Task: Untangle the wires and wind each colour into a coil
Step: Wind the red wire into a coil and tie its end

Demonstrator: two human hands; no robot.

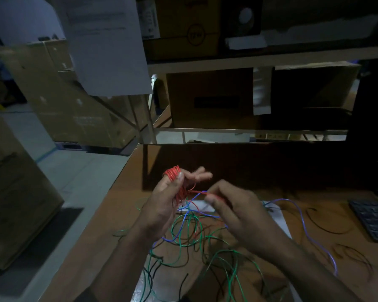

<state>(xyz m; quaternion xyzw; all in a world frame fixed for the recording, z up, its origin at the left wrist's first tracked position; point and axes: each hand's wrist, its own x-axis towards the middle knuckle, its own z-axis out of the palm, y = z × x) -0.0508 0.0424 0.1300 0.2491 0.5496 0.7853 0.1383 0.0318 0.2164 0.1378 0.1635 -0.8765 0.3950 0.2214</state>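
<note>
Wires: red wire [176, 182] sat in a partly wound coil looped over the fingers of the left hand [162, 205], thumb pressed on the turns, so that grip was closed around the coil. The other fingers stuck out loosely, blurred. Right hand [234, 211] pinched the free red strand just beside the coil, grip narrow, strand taut between the two hands. Both hands were held above the tabletop [100, 232].

Below them the rest lay loose and crossed over one another on the tabletop and on a white sheet [279, 219]: green wire [234, 277], blue wire [184, 216], black wire [330, 231], and a pale purple wire [310, 234] trailing off to the right.

Progress, judged: early. One coil, red, begun and not finished, since some red still ran into the tangle. Green, blue, black and purple not yet started.

Count: five colours seen; one coil in hand; number of separate strands per colour could not be told from the tangle.

A keyboard [373, 219] sat at the right edge. Cardboard boxes [210, 97] on shelves behind.
</note>
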